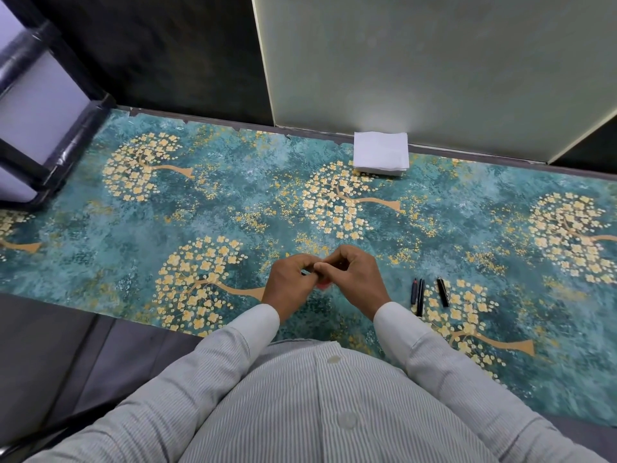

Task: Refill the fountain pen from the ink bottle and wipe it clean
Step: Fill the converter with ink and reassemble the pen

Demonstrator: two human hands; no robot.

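Teal tablecloth with gold tree print covers the desk; a pale partition panel stands behind it and dark window framing sits at far left.

We have both hands together over the cloth, close to the body. Left hand and right hand have their fingers curled inward, tips meeting at the centre, pinching something small between them. We can't identify it: a dark sliver shows at the fingertips and a pinkish-red patch shows just under the hands. That could be the ink bottle or its cap, our guess only. The two-handed pinch looks like a twisting or pulling grip, one hand bracing while the other turns.

Three slim dark pen parts lie on the cloth just to the right of the right hand, roughly parallel and close together. They look like fountain pen pieces, barrel and cap parked within reach so the nib section can be worked on; we can't tell which piece is which.

A stack of white tissues sits at the far edge against the panel, well apart from the hands. Likely staged for the wipe step and kept away from ink.

Our read: early stage, opening or disassembly, with filling and wiping still to do. No ink visible on the cloth.
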